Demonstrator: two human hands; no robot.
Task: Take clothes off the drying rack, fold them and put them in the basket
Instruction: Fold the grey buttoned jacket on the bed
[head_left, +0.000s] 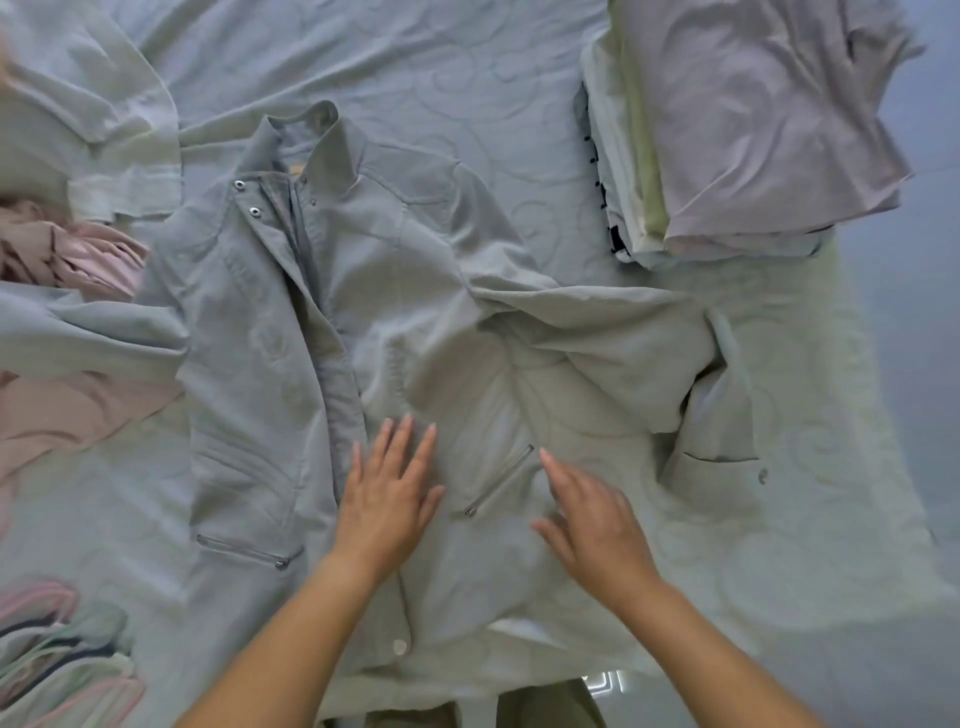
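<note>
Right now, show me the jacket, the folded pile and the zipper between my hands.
jacket (415, 332): head view, front panel.
folded pile (753, 119): head view, top lilac garment.
zipper (500, 480): head view, middle of its track.

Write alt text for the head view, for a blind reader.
A person's left hand presses flat on a pale grey-green jacket spread front-up on a quilted bedspread; the right hand, blurred, is open beside it. Folded clothes are stacked at upper right.

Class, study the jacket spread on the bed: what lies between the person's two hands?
In the head view, a slanted pocket zip on the jacket lies between the left hand and the right hand, with plain fabric around it.
</note>
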